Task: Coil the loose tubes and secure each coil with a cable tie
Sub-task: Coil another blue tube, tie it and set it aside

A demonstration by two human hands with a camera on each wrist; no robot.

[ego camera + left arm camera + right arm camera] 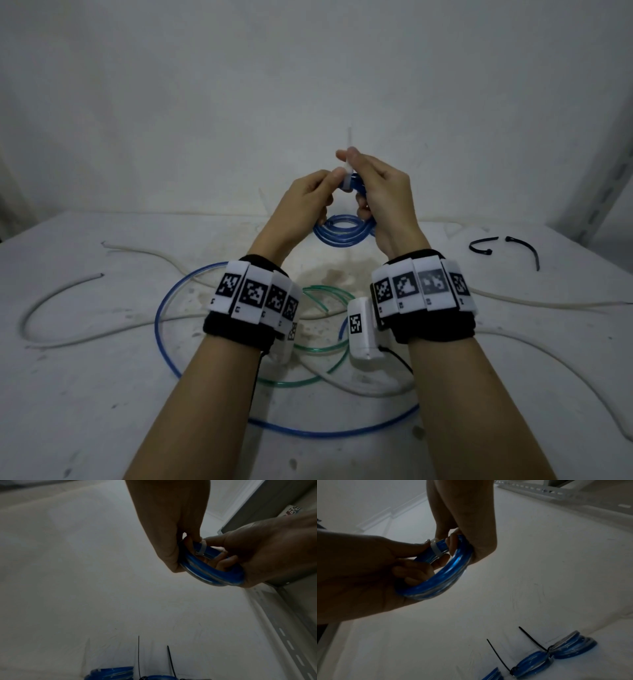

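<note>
A blue tube coil (342,233) is held up above the table between both hands. A white cable tie (349,137) is wrapped round its top, tail pointing up. My left hand (334,175) grips the coil at the tie, with the thumb against the tie. My right hand (347,156) pinches the tie's tail, its lower fingers curled on the coil. In the left wrist view the tie (202,547) crosses the coil (217,577) between the left hand (171,527) and right hand (265,554). The right wrist view shows the coil (450,577), tie (435,547), left hand (359,568) and right hand (465,513).
Loose tubes lie on the white table: a blue one (164,308), a green one (308,349) and white ones (68,298). Two black cable ties (479,246) lie at the back right. Tied blue coils (534,661) rest by the wall. A metal shelf post (609,171) stands at right.
</note>
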